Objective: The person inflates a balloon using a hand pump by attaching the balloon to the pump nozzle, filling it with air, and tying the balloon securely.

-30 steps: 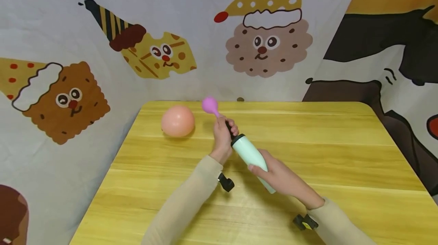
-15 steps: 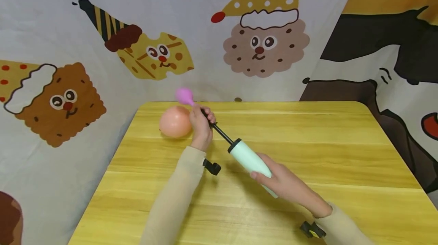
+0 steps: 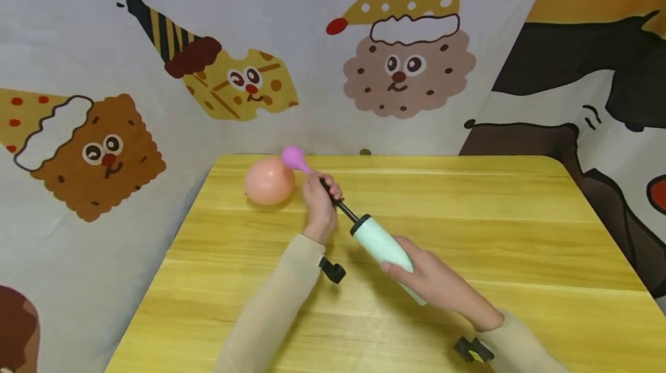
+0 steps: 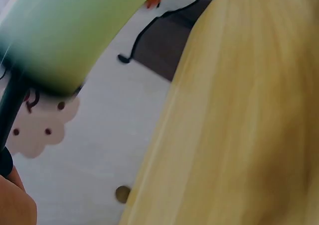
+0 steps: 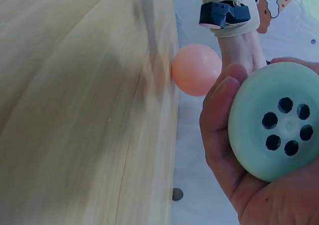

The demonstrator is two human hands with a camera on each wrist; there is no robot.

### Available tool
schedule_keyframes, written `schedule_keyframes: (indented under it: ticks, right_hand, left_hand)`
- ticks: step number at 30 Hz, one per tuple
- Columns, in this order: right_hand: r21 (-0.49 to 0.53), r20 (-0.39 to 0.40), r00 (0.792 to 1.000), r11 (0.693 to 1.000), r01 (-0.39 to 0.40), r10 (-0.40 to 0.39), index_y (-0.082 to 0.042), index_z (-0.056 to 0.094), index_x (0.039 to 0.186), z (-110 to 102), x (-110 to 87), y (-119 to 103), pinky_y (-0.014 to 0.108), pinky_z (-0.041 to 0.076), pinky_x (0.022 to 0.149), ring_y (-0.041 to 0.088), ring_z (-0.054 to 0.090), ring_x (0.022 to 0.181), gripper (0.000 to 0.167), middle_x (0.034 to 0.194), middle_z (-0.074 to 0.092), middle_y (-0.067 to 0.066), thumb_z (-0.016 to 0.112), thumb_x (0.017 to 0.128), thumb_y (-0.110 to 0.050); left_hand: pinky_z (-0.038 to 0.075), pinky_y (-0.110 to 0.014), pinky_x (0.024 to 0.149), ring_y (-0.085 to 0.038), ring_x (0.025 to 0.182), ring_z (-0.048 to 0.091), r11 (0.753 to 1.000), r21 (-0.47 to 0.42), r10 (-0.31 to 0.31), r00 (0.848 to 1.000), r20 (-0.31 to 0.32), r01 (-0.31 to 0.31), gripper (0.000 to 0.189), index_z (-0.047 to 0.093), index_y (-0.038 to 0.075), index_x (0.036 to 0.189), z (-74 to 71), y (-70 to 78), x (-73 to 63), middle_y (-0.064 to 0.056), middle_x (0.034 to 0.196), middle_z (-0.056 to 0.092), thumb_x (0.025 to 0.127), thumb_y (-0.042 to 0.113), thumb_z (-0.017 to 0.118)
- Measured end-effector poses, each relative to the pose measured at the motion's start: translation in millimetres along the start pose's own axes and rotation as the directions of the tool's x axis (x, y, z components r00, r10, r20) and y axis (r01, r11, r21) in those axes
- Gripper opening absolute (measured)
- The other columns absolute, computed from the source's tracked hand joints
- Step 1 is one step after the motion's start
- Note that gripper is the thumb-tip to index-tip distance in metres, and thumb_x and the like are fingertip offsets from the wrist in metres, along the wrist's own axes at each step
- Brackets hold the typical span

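A mint-green balloon pump is held slantwise above the table by both hands. My right hand wraps round its barrel near the lower end; in the right wrist view the barrel's round end cap shows a ring of several holes. At the other end, my left hand grips the black handle, and a short stretch of black rod shows between handle and barrel. A small, partly filled purple balloon sticks out past the left thumb, its neck hidden in the fingers.
An inflated peach balloon lies on the wooden table at the back left, overlapped by the purple balloon in the head view. Behind the table hangs a cloth printed with cartoon cookies and cheese. Each wrist wears a black camera mount.
My left hand first moved up and left, drawing the black rod out of the barrel, then came partway back. The right hand has shifted slightly down and right, still gripping the barrel.
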State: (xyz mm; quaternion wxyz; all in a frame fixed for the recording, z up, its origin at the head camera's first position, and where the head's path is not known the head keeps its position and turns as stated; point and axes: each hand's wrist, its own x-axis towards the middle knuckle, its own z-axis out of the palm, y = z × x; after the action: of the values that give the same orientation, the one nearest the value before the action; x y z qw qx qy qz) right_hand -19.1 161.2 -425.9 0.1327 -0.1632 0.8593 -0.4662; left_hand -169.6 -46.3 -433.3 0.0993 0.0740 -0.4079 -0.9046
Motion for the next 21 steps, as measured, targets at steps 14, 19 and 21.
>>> schedule_keyframes:
  ticks: [14,19,21]
  right_hand:
    - [0.038,0.005,0.999,0.998,-0.043,0.043,-0.007,0.04,0.154,8.7,28.9,-5.9,0.036,0.057,0.057,0.028,0.067,0.079,0.065,0.103,0.066,0.011,0.06,0.105,-0.046]
    - [0.054,-0.01,0.999,0.998,-0.034,0.035,-0.013,0.04,0.155,12.7,22.9,-3.4,0.036,0.057,0.054,0.029,0.067,0.074,0.063,0.1,0.067,0.012,0.059,0.105,-0.045]
    - [0.04,-0.012,1.0,0.999,-0.026,0.027,-0.015,0.039,0.156,11.4,16.8,-3.6,0.035,0.057,0.055,0.028,0.067,0.074,0.062,0.102,0.067,0.012,0.059,0.105,-0.045]
  left_hand:
    - [0.037,-0.018,0.045,-0.006,0.048,0.041,0.993,0.101,-0.072,0.997,0.04,0.068,0.036,0.048,0.012,0.08,-1.0,-15.4,-15.9,0.003,0.064,0.046,0.111,0.018,0.031]
    - [0.037,-0.019,0.043,-0.006,0.047,0.041,0.992,0.11,-0.063,0.997,0.044,0.058,0.036,0.047,0.011,0.078,-3.0,-6.7,-4.9,0.003,0.063,0.046,0.11,0.016,0.03]
    - [0.036,-0.019,0.043,-0.006,0.047,0.041,0.994,0.1,-0.042,0.998,0.041,0.037,0.036,0.047,0.011,0.078,-2.7,0.3,0.8,0.002,0.063,0.046,0.109,0.015,0.03]
